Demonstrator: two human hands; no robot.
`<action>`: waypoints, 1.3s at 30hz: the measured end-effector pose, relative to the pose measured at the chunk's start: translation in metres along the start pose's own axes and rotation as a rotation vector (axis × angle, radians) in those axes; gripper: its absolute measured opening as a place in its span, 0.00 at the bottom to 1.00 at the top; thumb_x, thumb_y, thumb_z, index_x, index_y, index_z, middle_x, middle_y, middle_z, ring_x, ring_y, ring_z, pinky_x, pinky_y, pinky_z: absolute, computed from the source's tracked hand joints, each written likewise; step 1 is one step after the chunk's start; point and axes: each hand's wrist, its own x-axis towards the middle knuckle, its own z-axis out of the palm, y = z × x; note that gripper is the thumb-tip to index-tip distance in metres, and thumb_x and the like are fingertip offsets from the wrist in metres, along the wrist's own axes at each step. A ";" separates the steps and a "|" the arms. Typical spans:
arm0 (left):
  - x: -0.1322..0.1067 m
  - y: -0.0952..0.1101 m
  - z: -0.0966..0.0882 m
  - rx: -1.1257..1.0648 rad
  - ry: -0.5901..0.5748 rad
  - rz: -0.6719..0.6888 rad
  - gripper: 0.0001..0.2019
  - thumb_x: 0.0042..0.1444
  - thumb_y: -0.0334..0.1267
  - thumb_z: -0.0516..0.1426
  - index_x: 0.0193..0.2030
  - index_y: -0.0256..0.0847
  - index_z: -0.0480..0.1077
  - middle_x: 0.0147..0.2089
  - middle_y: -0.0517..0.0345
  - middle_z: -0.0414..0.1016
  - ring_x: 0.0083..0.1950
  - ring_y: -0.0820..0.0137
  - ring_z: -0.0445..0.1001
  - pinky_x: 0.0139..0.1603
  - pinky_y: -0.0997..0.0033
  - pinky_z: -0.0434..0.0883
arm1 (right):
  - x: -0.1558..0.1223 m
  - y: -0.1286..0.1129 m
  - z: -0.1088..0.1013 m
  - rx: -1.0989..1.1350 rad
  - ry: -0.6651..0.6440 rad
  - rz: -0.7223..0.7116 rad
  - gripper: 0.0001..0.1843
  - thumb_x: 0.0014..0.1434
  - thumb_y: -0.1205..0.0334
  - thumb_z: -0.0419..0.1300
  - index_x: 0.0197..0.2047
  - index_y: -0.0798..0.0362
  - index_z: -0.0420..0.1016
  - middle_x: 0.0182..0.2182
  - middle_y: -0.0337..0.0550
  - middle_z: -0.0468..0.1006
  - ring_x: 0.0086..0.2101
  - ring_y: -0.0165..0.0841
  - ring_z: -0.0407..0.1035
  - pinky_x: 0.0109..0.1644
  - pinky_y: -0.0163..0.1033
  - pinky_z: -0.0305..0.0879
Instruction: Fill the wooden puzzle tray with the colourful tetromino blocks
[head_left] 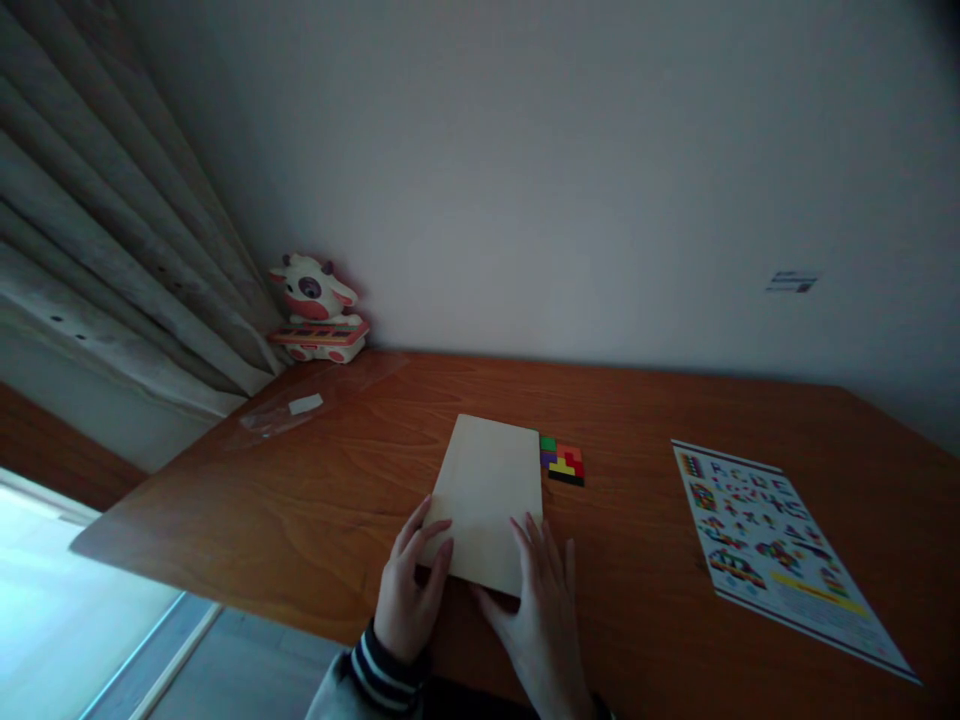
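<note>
A pale, flat rectangular board (490, 495) lies in front of me, its surface plain. My left hand (414, 585) grips its near left corner, fingers over the left edge and thumb at the near edge. At the near right corner, my right hand (541, 610) holds it with fingers on top and the thumb by the near edge. Colourful puzzle blocks (564, 462) in green, red, orange, yellow, purple and black show past the board's right side. Whether more of them lie beneath the board is hidden.
A printed sheet (776, 545) with coloured block figures lies on the wooden table (630, 560) to the right. Clear plastic wrapping (274, 418) rests at the left. A toy cow with a keyboard (319, 310) stands at the back left, beside a curtain (112, 220).
</note>
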 end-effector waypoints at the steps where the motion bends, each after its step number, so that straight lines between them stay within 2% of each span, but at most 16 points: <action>1: -0.001 0.003 0.001 -0.052 0.010 -0.005 0.12 0.67 0.41 0.53 0.52 0.44 0.74 0.67 0.47 0.66 0.65 0.56 0.70 0.63 0.51 0.71 | 0.001 0.001 -0.002 0.024 0.012 0.010 0.37 0.62 0.46 0.61 0.67 0.54 0.57 0.61 0.60 0.71 0.62 0.55 0.62 0.64 0.68 0.53; 4: -0.004 0.018 0.004 -0.176 0.035 0.002 0.12 0.68 0.37 0.52 0.54 0.44 0.72 0.72 0.48 0.59 0.70 0.57 0.63 0.68 0.52 0.66 | 0.001 0.007 -0.012 0.090 0.043 0.035 0.29 0.64 0.60 0.57 0.67 0.50 0.58 0.61 0.54 0.71 0.64 0.52 0.59 0.61 0.64 0.59; 6: -0.003 0.032 0.006 -0.260 0.001 0.042 0.15 0.69 0.36 0.52 0.60 0.45 0.67 0.74 0.48 0.55 0.73 0.57 0.58 0.71 0.52 0.62 | 0.000 0.017 -0.022 0.136 0.040 0.025 0.29 0.64 0.65 0.54 0.68 0.47 0.58 0.63 0.52 0.68 0.66 0.51 0.56 0.61 0.63 0.60; 10: 0.008 0.057 0.009 -0.397 -0.158 0.158 0.30 0.68 0.37 0.52 0.74 0.43 0.46 0.75 0.43 0.50 0.74 0.56 0.54 0.72 0.50 0.60 | -0.004 0.043 -0.042 0.207 0.003 0.070 0.29 0.67 0.64 0.49 0.70 0.42 0.58 0.68 0.49 0.59 0.65 0.49 0.57 0.63 0.61 0.61; 12: 0.016 0.061 0.010 -0.384 -0.183 0.213 0.30 0.68 0.37 0.52 0.74 0.43 0.46 0.74 0.42 0.52 0.74 0.55 0.55 0.70 0.49 0.62 | -0.007 0.055 -0.049 0.262 0.044 0.143 0.26 0.69 0.62 0.47 0.69 0.44 0.60 0.67 0.50 0.61 0.63 0.47 0.61 0.62 0.58 0.63; 14: 0.022 0.057 0.011 -0.292 -0.169 0.263 0.27 0.67 0.36 0.53 0.71 0.44 0.52 0.72 0.43 0.56 0.72 0.55 0.58 0.70 0.49 0.63 | -0.011 0.064 -0.057 0.319 0.114 0.309 0.25 0.70 0.55 0.47 0.66 0.52 0.66 0.62 0.56 0.69 0.60 0.48 0.67 0.60 0.54 0.66; 17: 0.024 0.037 0.011 -0.073 -0.128 0.317 0.25 0.65 0.35 0.56 0.68 0.45 0.58 0.69 0.44 0.62 0.69 0.55 0.63 0.67 0.48 0.66 | -0.015 0.074 -0.072 0.355 0.170 0.730 0.35 0.67 0.40 0.47 0.56 0.64 0.74 0.50 0.65 0.79 0.54 0.55 0.72 0.55 0.53 0.70; 18: 0.023 0.028 0.010 -0.008 -0.118 0.324 0.25 0.64 0.35 0.57 0.67 0.45 0.59 0.68 0.44 0.64 0.68 0.55 0.64 0.66 0.48 0.67 | -0.015 0.076 -0.078 0.361 0.170 0.858 0.40 0.65 0.35 0.47 0.55 0.66 0.74 0.50 0.66 0.79 0.55 0.57 0.71 0.55 0.54 0.70; 20: 0.020 0.013 0.009 0.089 -0.103 0.314 0.24 0.64 0.36 0.57 0.66 0.45 0.60 0.66 0.45 0.66 0.66 0.55 0.66 0.64 0.48 0.69 | -0.016 0.083 -0.090 0.372 0.172 1.008 0.45 0.62 0.30 0.46 0.54 0.66 0.75 0.53 0.66 0.78 0.58 0.58 0.67 0.60 0.56 0.65; 23: 0.017 0.000 0.007 0.163 -0.101 0.277 0.23 0.65 0.39 0.57 0.65 0.45 0.62 0.65 0.46 0.67 0.65 0.55 0.67 0.62 0.49 0.71 | -0.016 0.097 -0.103 0.469 0.143 1.033 0.46 0.56 0.28 0.53 0.56 0.64 0.74 0.57 0.64 0.75 0.61 0.56 0.65 0.64 0.54 0.61; 25: 0.016 -0.001 0.007 0.188 -0.112 0.260 0.22 0.65 0.40 0.56 0.65 0.44 0.63 0.64 0.46 0.67 0.64 0.55 0.68 0.62 0.50 0.72 | -0.017 0.106 -0.108 0.500 0.113 1.061 0.49 0.52 0.27 0.57 0.57 0.65 0.72 0.58 0.66 0.74 0.61 0.58 0.64 0.65 0.56 0.59; 29: 0.017 0.003 0.008 0.217 -0.121 0.247 0.21 0.65 0.42 0.56 0.63 0.44 0.64 0.64 0.45 0.68 0.63 0.55 0.69 0.61 0.49 0.73 | -0.015 0.113 -0.116 0.472 0.223 0.945 0.48 0.54 0.33 0.61 0.66 0.60 0.63 0.65 0.59 0.66 0.64 0.55 0.59 0.69 0.56 0.52; 32: 0.017 0.002 0.009 0.223 -0.119 0.244 0.20 0.65 0.42 0.56 0.63 0.44 0.65 0.64 0.45 0.68 0.63 0.55 0.69 0.61 0.49 0.73 | -0.011 0.114 -0.123 0.516 0.302 0.924 0.53 0.54 0.37 0.64 0.73 0.54 0.49 0.67 0.57 0.63 0.62 0.52 0.63 0.66 0.57 0.59; 34: 0.016 0.002 0.010 0.226 -0.103 0.241 0.19 0.65 0.42 0.56 0.62 0.43 0.66 0.63 0.45 0.69 0.62 0.55 0.70 0.60 0.50 0.74 | -0.009 0.117 -0.128 0.542 0.317 0.979 0.57 0.52 0.37 0.66 0.74 0.52 0.45 0.64 0.57 0.66 0.58 0.53 0.68 0.62 0.58 0.65; 36: 0.015 0.001 0.010 0.225 -0.084 0.238 0.18 0.65 0.42 0.56 0.60 0.43 0.68 0.62 0.45 0.69 0.61 0.55 0.71 0.59 0.51 0.75 | -0.010 0.123 -0.133 0.527 0.312 1.010 0.57 0.50 0.37 0.67 0.73 0.51 0.47 0.62 0.57 0.69 0.56 0.53 0.70 0.60 0.59 0.66; 39: 0.015 0.001 0.011 0.224 -0.084 0.231 0.18 0.64 0.43 0.56 0.59 0.43 0.69 0.62 0.46 0.70 0.61 0.55 0.71 0.59 0.52 0.75 | -0.013 0.135 -0.139 0.446 0.243 1.002 0.52 0.48 0.35 0.67 0.69 0.50 0.59 0.61 0.55 0.70 0.57 0.54 0.68 0.62 0.59 0.63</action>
